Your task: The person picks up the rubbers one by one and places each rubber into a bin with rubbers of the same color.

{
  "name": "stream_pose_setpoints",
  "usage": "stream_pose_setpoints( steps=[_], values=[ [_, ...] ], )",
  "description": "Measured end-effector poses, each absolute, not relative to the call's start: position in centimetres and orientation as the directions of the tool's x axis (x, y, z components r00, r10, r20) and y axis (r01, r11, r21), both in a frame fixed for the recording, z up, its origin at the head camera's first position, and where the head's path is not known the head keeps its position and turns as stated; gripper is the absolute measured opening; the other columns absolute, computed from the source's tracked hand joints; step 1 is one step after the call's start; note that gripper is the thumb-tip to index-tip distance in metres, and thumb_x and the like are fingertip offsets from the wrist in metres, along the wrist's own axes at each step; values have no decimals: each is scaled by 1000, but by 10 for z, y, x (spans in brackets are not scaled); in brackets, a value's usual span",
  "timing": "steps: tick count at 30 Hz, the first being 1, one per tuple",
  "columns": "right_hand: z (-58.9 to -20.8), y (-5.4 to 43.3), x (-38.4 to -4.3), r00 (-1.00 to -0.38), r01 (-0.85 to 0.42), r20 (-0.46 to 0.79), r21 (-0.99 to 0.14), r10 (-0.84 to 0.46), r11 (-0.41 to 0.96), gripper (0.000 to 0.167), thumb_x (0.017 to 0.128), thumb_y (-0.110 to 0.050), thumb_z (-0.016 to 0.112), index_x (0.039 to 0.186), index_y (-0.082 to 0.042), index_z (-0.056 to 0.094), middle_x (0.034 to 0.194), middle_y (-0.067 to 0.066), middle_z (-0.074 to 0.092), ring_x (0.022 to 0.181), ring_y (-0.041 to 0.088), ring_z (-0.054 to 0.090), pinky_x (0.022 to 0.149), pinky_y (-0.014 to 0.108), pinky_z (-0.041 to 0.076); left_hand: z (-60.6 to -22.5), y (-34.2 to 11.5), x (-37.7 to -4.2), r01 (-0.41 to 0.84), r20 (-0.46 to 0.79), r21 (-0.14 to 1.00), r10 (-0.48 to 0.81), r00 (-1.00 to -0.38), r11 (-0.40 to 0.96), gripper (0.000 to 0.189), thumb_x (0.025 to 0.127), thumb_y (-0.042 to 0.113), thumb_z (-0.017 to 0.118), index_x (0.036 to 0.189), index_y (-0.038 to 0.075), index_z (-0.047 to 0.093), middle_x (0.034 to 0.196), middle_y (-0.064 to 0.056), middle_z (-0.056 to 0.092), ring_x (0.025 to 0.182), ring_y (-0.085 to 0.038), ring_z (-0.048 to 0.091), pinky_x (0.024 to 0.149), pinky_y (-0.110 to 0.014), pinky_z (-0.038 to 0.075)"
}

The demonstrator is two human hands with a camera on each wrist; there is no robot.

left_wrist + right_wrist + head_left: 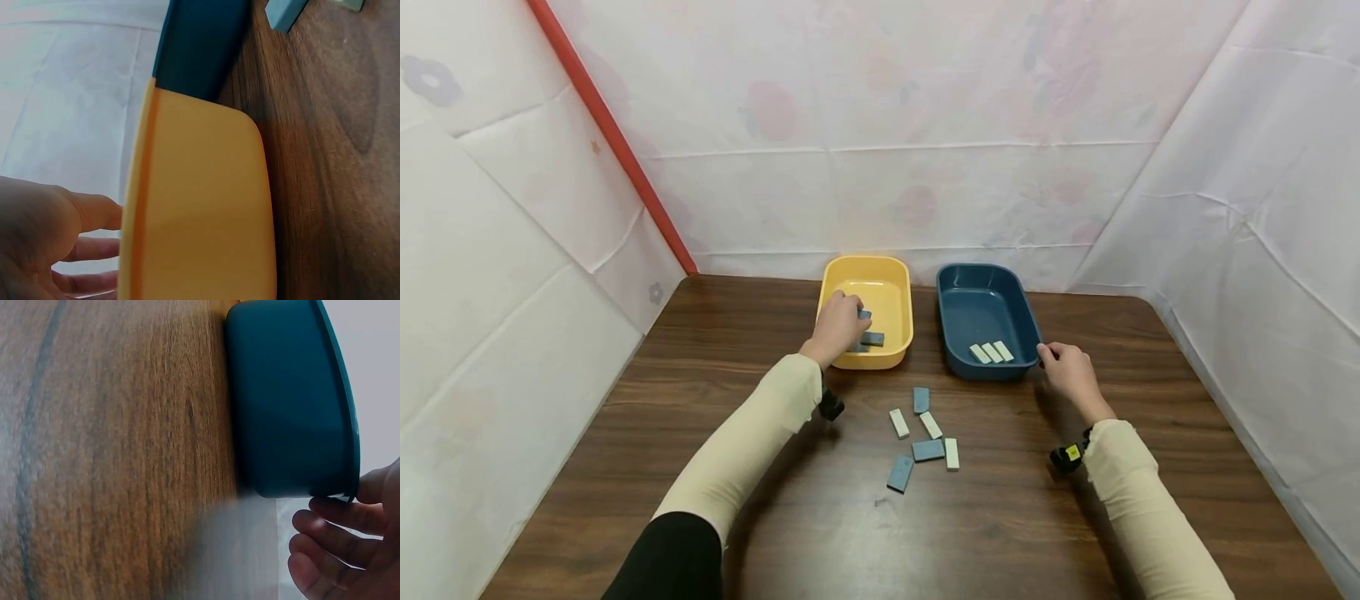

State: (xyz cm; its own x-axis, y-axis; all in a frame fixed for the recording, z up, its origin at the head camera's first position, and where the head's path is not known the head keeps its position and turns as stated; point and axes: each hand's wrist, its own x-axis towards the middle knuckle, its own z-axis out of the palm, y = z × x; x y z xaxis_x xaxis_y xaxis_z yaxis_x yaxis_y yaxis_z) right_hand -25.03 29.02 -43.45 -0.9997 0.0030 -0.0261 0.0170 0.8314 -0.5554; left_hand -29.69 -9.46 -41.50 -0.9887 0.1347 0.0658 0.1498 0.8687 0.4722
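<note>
My left hand reaches over the front left of the yellow tray, a blue-grey block between thumb and fingers; whether it is pinched or lies loose is unclear. In the left wrist view the tray's wall hides those fingertips. More blue-grey blocks, such as one block, lie in this tray. My right hand pinches the rim of the dark blue tray at its front right corner, thumb inside and fingers below. Three cream blocks lie side by side within that tray.
Between my arms on the wooden table lie three cream blocks, one beside a flat blue-grey block, and two more blue-grey blocks, one nearest me. A patterned white sheet hangs behind the trays. A red pole slants at left.
</note>
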Motion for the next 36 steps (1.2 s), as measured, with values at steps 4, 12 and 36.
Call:
stream_pose_setpoints(
  steps=[4, 12, 36],
  values=[
    [-434, 289, -250, -1000, 23, -25, -559, 11, 829, 46, 106, -30, 38, 115, 6, 64, 98, 22, 67, 84, 30, 58, 73, 41, 46, -415, -94, -303, 133, 43, 462, 128, -991, 877, 21, 94, 19, 62, 99, 0, 66, 100, -15, 58, 89, -27, 51, 74, -36, 46],
    [-432, 290, -247, -1000, 29, -25, -562, 18, 826, 45, 106, -31, 38, 110, 5, 66, 95, 21, 67, 81, 29, 57, 72, 39, 45, -426, -92, -313, 132, 21, 412, 136, -991, 901, 34, 95, 15, 58, 62, 10, 49, 77, -11, 49, 75, -24, 43, 62, -33, 36],
    [-431, 290, -246, -1000, 16, -6, -558, 15, 830, 45, 106, -30, 37, 109, 5, 66, 97, 23, 68, 86, 32, 58, 75, 44, 46, -430, -93, -319, 112, 23, 382, 112, -993, 917, 41, 96, 14, 54, 56, 11, 45, 63, -5, 40, 61, -21, 42, 56, -30, 37]
  ],
)
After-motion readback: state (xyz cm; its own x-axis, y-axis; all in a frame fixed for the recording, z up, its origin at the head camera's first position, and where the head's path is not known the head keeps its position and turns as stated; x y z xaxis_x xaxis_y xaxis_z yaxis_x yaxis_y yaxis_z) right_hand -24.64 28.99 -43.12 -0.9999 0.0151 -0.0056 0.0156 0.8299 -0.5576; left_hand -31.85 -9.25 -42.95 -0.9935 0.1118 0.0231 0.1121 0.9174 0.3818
